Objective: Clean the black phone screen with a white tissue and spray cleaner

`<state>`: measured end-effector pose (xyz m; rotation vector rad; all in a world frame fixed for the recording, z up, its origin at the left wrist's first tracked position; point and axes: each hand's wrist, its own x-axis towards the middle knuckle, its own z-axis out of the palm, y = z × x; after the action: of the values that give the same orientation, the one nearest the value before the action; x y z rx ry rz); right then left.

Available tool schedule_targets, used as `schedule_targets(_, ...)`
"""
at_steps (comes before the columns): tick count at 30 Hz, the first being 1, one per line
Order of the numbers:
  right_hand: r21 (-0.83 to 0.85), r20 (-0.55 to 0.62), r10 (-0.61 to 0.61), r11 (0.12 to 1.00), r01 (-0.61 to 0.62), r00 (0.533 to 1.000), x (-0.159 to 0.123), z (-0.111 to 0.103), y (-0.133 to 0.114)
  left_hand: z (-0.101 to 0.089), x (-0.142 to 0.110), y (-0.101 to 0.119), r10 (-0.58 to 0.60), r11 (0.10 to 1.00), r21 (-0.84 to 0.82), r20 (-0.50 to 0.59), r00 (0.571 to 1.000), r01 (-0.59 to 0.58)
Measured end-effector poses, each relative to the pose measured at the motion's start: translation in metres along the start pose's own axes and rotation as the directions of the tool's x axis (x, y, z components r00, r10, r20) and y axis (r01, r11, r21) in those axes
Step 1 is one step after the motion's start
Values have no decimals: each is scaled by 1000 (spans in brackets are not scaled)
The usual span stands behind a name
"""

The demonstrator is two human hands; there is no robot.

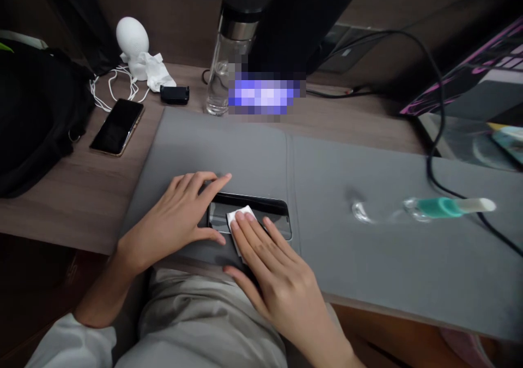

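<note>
Head view: my two hands on a phone and a white wipe

Closest to me, my white sleeve (69, 342) and beige trousers (196, 324) sit at the bottom of the view. My right hand (281, 286) lies open, its fingers (261, 242) together and flat on a white wipe (242, 214) over the screen of a black phone (265, 209). The phone lies face up on a grey desk mat (379, 264), near the mat's front edge. My left hand (175, 221) is spread across the phone's left end, with the index finger over the top edge and the thumb at the bottom edge. That bracket keeps the phone from sliding, and flat fingers spread the pressure better than fingertips would.

Off to the right on the mat lies a blurred clear tube with a teal band (439, 207), and a black cable (433, 155) crosses the mat beyond it. Farther out on the wooden table (77, 210), a second phone (116, 127) lies beside a black backpack (36, 117). Beyond them stand a small black holder (175, 94), a glass bottle with a black lid (223, 73), a crumpled tissue (157, 71) and a white egg-shaped ornament (132, 36). A pixelated patch (265, 94) hides whatever is behind it.
</note>
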<state>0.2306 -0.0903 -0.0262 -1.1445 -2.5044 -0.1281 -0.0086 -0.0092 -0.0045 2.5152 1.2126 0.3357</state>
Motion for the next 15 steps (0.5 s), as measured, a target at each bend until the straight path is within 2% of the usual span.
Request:
schedule_targets(7, 10, -21, 88, 996, -87, 996, 27, 14, 9, 1, 1, -5, -1, 1000, -20, 5, 1000, 2)
schedule_targets(12, -61, -58, 139, 988, -142, 989, 22, 11, -1, 1, 1, -4, 3, 1000, 7, 18, 1000, -3)
schedule_targets(15, -85, -71, 127, 987, -133, 989, 15, 8, -11, 2, 1, -1, 5, 1000, 29, 15, 1000, -6)
